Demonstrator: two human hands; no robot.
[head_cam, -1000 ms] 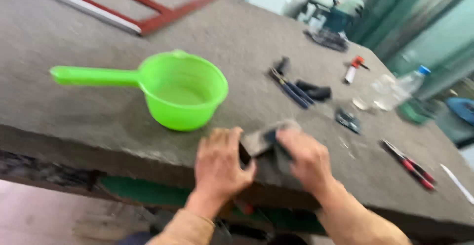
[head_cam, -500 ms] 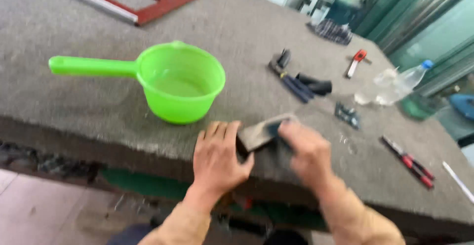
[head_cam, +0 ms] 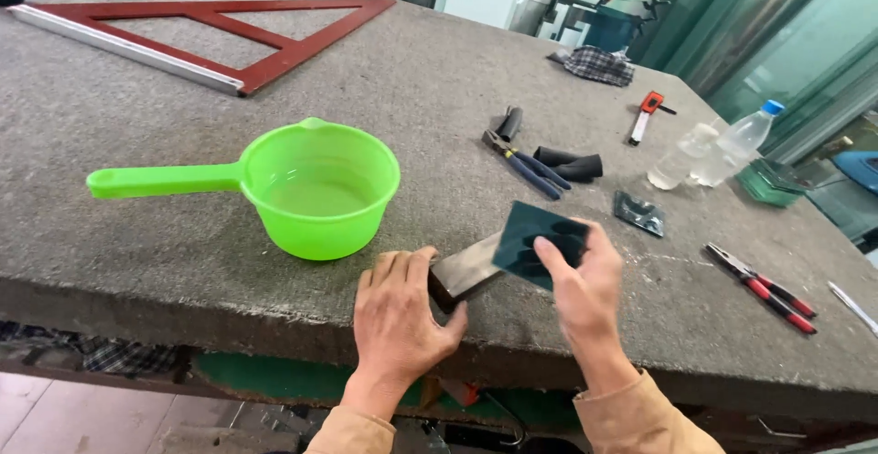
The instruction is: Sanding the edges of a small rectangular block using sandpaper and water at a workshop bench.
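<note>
Since a moment ago my right hand (head_cam: 585,285) has lifted the small dark square glass pane (head_cam: 538,244) up off the block; before, it lay nearly flat on it under my palm. Now my right fingers pinch the pane by its lower right corner, thumb across its face, tilted so that only its lower left edge rests on the grey rectangular sharpening stone (head_cam: 468,271). My left hand (head_cam: 398,312) lies closed over the near end of that stone, thumb hooked round its side, pressing it to the grey felt-covered workbench (head_cam: 183,262) just back from the front edge.

I judge the risk to be the pane: held by one corner, it could slip or chip against the stone, and its raw edge could cut my fingertips. The stone sits close to the drop, so a hard push might shove it off.

Just left of my left hand stands the bright green plastic ladle-bowl (head_cam: 315,189) with water. Blue-handled pliers (head_cam: 526,161) lie beyond, red-handled pliers (head_cam: 764,288) to the right.
</note>
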